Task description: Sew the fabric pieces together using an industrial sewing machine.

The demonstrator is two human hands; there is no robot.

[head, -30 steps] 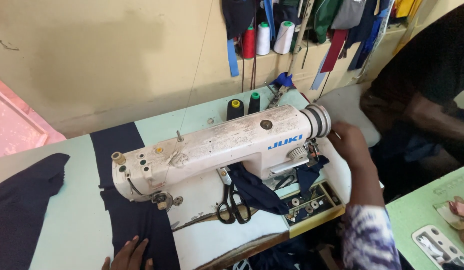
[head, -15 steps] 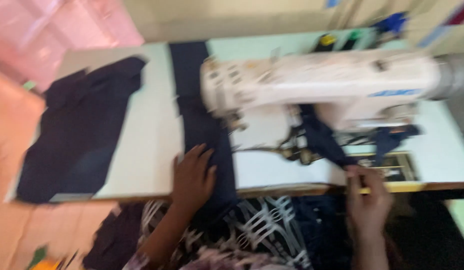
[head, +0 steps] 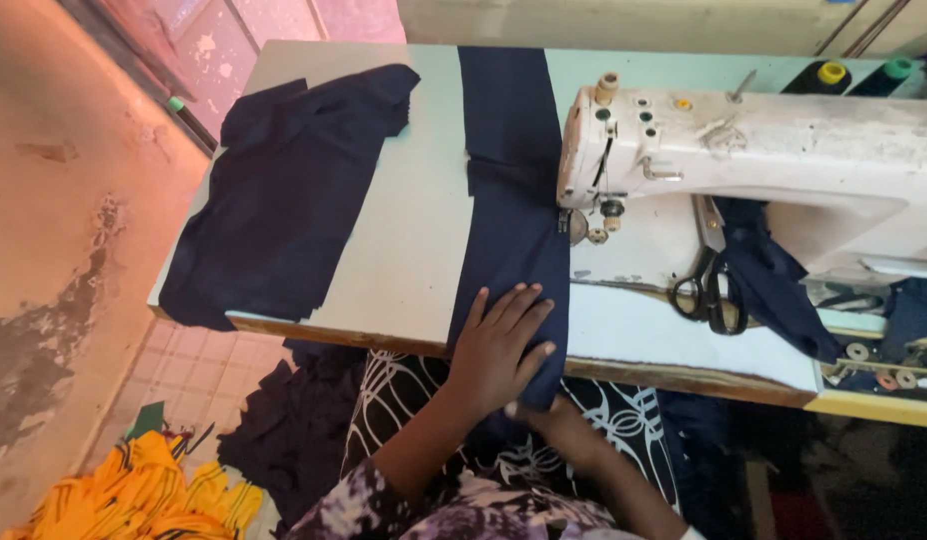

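Note:
A long navy fabric strip [head: 511, 190] runs across the pale sewing table [head: 413, 240], from the back edge, past the needle of a white sewing machine [head: 783, 150], and over the front edge. My left hand [head: 498, 345] lies flat on the strip at the front edge, fingers spread. Just below the table edge, my right hand [head: 543, 418] is partly hidden under the left hand. It appears to grip the hanging end of the strip.
A larger navy fabric piece [head: 283, 190] lies on the table's left end. Black scissors [head: 708, 290] and another navy scrap [head: 773, 280] rest on the machine bed. Thread cones [head: 831, 75] stand at the back. Orange cloth [head: 133, 490] lies on the floor.
The view has swung left and sharpened. My right hand has moved from the table's right front edge to below my left hand, which stays on the strip.

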